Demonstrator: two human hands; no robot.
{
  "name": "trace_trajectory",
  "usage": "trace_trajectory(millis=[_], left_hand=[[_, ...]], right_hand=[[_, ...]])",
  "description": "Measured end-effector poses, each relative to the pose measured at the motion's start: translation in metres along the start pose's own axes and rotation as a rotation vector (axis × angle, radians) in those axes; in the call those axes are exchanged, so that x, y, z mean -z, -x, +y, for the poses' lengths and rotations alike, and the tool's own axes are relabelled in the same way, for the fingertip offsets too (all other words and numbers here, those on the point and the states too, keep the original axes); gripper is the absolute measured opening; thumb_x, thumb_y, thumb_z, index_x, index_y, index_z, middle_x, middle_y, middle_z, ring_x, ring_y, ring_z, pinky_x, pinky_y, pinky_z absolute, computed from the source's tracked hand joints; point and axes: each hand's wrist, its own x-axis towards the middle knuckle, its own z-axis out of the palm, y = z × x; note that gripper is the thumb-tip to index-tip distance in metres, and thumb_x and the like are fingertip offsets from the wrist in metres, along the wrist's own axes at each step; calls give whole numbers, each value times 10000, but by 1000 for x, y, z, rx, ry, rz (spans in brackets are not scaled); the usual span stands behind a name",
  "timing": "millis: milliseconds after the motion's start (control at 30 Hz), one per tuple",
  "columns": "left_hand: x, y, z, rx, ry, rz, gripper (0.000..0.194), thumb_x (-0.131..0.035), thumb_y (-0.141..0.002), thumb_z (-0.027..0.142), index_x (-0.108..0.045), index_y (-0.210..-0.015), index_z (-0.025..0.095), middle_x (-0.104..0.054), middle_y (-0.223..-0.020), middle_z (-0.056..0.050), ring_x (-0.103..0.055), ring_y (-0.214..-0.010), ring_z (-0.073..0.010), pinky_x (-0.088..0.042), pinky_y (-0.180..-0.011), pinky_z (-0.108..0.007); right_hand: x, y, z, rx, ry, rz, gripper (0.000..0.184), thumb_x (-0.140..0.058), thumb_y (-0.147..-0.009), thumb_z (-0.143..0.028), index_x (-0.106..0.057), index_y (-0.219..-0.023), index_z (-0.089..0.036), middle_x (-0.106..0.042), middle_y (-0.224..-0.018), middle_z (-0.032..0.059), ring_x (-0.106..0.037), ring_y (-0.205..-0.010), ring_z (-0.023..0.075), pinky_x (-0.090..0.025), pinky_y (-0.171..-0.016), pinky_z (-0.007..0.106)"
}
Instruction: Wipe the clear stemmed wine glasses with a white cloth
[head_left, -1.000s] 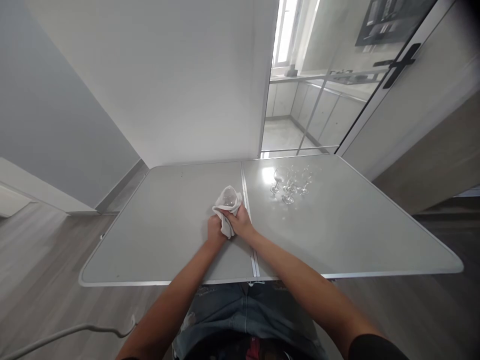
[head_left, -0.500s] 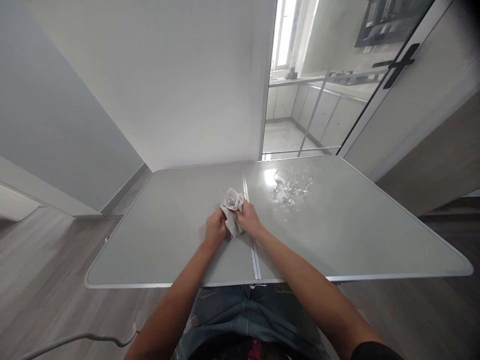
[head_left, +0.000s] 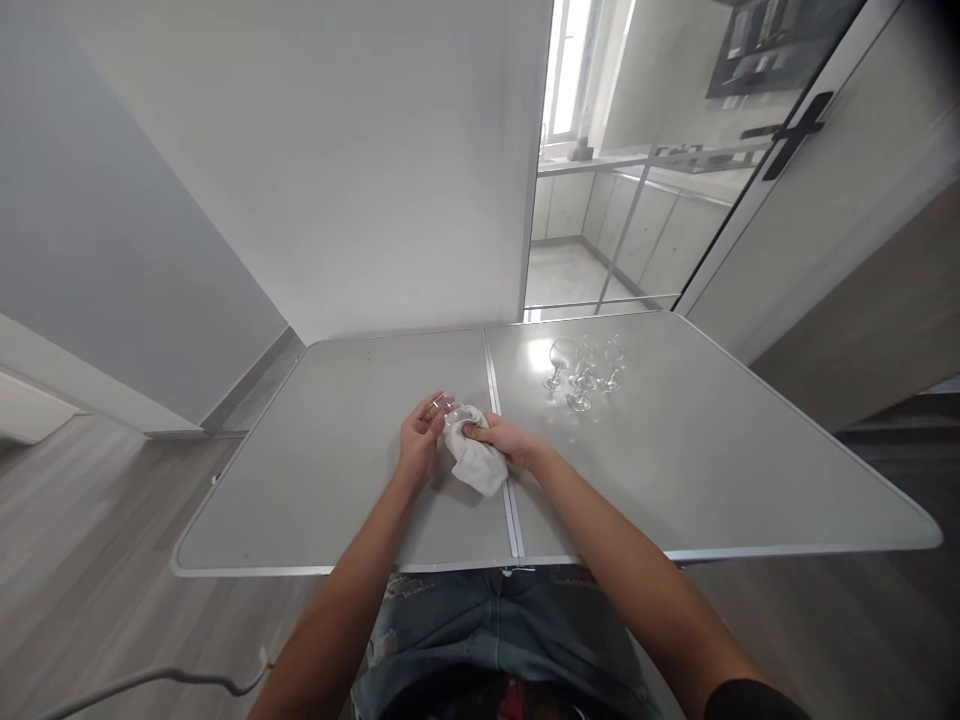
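Observation:
My left hand [head_left: 421,432] has its fingers around a clear glass [head_left: 444,405], apparently stemmed like the others on the table. One end of the glass shows past my left fingertips; the rest goes into a white cloth [head_left: 480,466]. My right hand [head_left: 504,437] grips that cloth against the glass, thumb on top. The cloth's loose end hangs toward me. Both hands are over the middle of the table, just left of its seam. How much of the glass the cloth covers is hard to see.
Several clear stemmed glasses [head_left: 579,376] stand close together on the right half of the folding table [head_left: 697,450]. A metal seam [head_left: 511,515] divides the tabletop. Behind it are a white wall [head_left: 360,200] and a glazed door [head_left: 637,220].
The glass has tilted over to the left, and my left hand has shifted up around its end. The cloth, bunched around the bowl before, now drapes lower and toward the right.

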Motion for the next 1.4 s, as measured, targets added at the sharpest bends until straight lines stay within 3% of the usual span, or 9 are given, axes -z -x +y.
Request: trace_trajectory(millis=[267, 500, 633, 800, 967, 1033, 1167, 1267, 1400], left_hand=[[0, -4, -13, -115, -22, 223, 580, -902, -657, 304, -672, -1179, 198, -678, -1252, -134, -665, -1143, -250, -507, -1014, -396], [0, -3, -8, 56, 105, -13, 579, -871, -688, 411, -640, -1163, 172, -662, -1299, -181, -692, -1092, -269, -501, -1018, -424], [2, -3, -4, -15, 125, 32, 601, -849, -698, 485, -635, -1167, 176, -659, -1295, -178, -688, -1103, -285, -520, -984, -417], [0, -1, -3, -49, 90, 49, 584, -857, -704, 448, -618, -1163, 179, -659, -1278, -178, -677, -1134, -318, -516, -976, -454], [-3, -2, -2, -107, 71, 94, 549, -837, -737, 425, -610, -1182, 196, -601, -1382, -176, -670, -1157, -285, -472, -1035, -430], [-1, -2, -1, -101, 79, 95, 520, -815, -764, 417, -613, -1192, 201, -581, -1406, -175, -678, -1141, -273, -473, -1033, -423], [0, 0, 0, -107, 104, 50, 529, -806, -768, 425, -611, -1218, 227, -549, -1440, -160, -663, -1171, -284, -479, -1029, -425], [-3, 1, 0, -111, 91, 31, 565, -820, -754, 411, -598, -1244, 237, -570, -1419, -151, -653, -1185, -281, -476, -1042, -431], [-9, 0, -3, -110, 47, 70, 548, -809, -765, 424, -602, -1220, 201, -616, -1349, -165, -684, -1117, -282, -494, -1018, -441]], right_hand=[[-6, -3, -4, 338, 1224, 380, 139, -571, -888, -217, -645, -996, -171, -700, -960, 121, -630, -929, 233, -438, -880, 324], [-2, -8, 4, 256, 450, 165, 427, -562, -889, -570, -640, -804, -159, -659, -727, 34, -597, -684, 181, -465, -641, 278], [1, -4, -5, 348, 257, 642, 513, -476, -904, -624, -632, -973, -140, -670, -895, 96, -625, -876, 245, -507, -732, 328], [5, 9, -16, 518, 498, 1133, 374, -463, -919, -388, -478, -1222, -170, -573, -1162, 162, -520, -1156, 291, -466, -927, 413], [-11, 10, -20, 412, 586, 291, 290, -570, -881, -405, -563, -1086, -201, -628, -845, 18, -568, -765, 193, -473, -733, 308], [-14, 10, -20, 363, 491, 106, 339, -530, -913, -521, -605, -1007, -204, -639, -836, 16, -564, -762, 177, -472, -720, 289], [-9, 8, -18, 304, 292, 115, 490, -397, -946, -640, -599, -898, -195, -637, -818, 15, -561, -738, 160, -467, -699, 276], [-5, 6, -15, 314, 395, 129, 380, -694, -807, -532, -604, -979, -206, -656, -860, -7, -573, -754, 154, -457, -699, 254], [-12, 4, -12, 362, 669, 139, 206, -629, -880, -374, -639, -963, -186, -679, -888, 26, -595, -808, 180, -447, -746, 275]])
